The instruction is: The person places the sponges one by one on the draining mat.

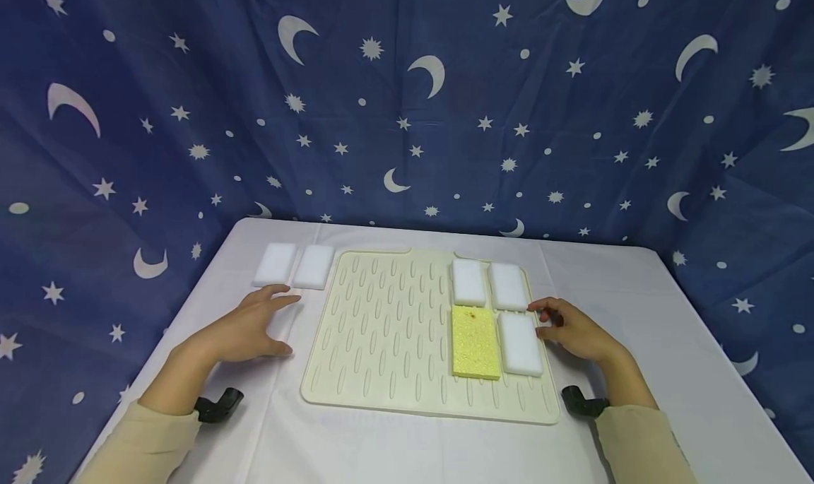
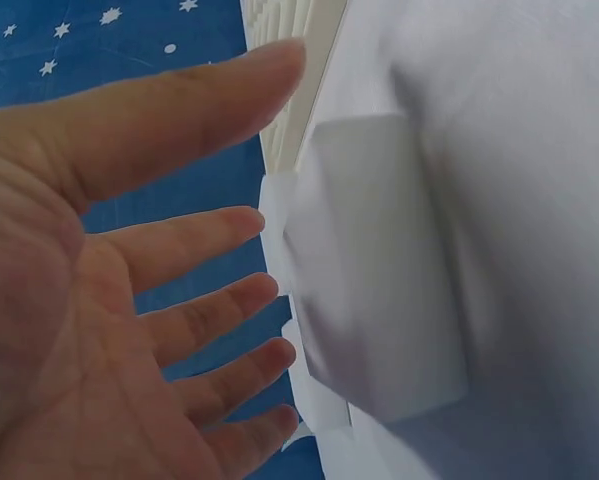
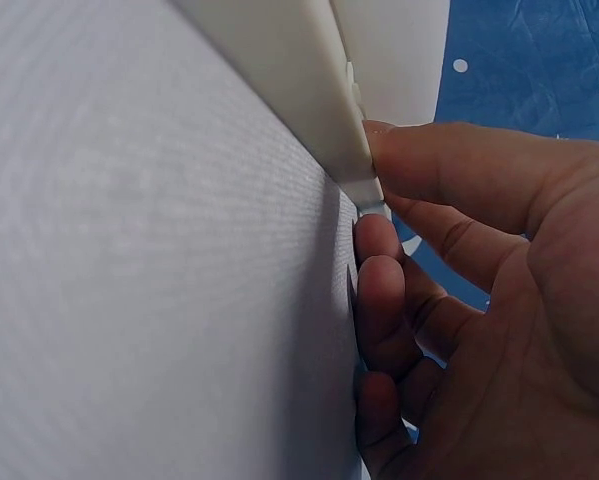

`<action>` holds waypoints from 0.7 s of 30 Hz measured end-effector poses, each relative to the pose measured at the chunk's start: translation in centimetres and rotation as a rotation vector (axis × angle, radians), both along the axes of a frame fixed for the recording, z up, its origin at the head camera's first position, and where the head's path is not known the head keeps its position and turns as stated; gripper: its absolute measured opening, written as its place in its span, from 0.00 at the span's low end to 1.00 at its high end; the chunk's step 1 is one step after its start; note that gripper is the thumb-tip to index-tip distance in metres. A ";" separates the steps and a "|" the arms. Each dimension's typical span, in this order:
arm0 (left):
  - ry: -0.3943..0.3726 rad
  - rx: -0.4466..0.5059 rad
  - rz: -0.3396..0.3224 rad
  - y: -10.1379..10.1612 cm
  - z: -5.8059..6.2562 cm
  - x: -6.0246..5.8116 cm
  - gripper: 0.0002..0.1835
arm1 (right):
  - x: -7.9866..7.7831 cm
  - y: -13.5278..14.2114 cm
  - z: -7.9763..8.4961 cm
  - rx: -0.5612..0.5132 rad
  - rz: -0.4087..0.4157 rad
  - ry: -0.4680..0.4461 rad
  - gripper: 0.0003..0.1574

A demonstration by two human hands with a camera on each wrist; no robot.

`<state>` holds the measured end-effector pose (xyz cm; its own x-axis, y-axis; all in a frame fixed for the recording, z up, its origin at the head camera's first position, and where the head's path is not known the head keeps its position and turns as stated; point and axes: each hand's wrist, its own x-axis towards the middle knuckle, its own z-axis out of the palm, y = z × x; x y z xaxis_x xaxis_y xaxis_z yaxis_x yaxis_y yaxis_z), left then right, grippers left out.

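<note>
My left hand [image 1: 248, 326] is held over the left of the table, fingers spread, holding nothing. In the left wrist view a white sponge [image 2: 379, 270] lies close by its fingers; the hand hides it in the head view. Two more white sponges [image 1: 275, 264] [image 1: 314, 266] lie just beyond its fingertips. My right hand [image 1: 579, 330] is at the right edge of a cream ridged mat [image 1: 375, 328]. Its thumb is at the side of a white sponge [image 1: 521, 343], its index fingertip by the corner of another white sponge [image 1: 508, 286], other fingers bent.
A yellow sponge [image 1: 475, 343] lies on the mat left of the near white one, with a white sponge [image 1: 468, 282] behind it. The white-covered table [image 1: 356, 449] backs onto a blue curtain [image 1: 445, 116] with moons and stars.
</note>
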<state>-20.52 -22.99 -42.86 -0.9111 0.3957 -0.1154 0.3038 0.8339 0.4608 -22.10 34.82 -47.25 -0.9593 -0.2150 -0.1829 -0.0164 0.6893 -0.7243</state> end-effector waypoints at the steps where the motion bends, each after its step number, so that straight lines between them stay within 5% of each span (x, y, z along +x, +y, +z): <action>1: -0.005 -0.001 0.004 0.0 0.0 0.0 0.49 | 0.0 0.0 0.0 0.000 -0.002 -0.002 0.27; 21: 0.014 -0.007 -0.007 -0.9 -0.4 0.4 0.52 | 0.0 0.0 -0.2 -0.022 0.003 0.013 0.28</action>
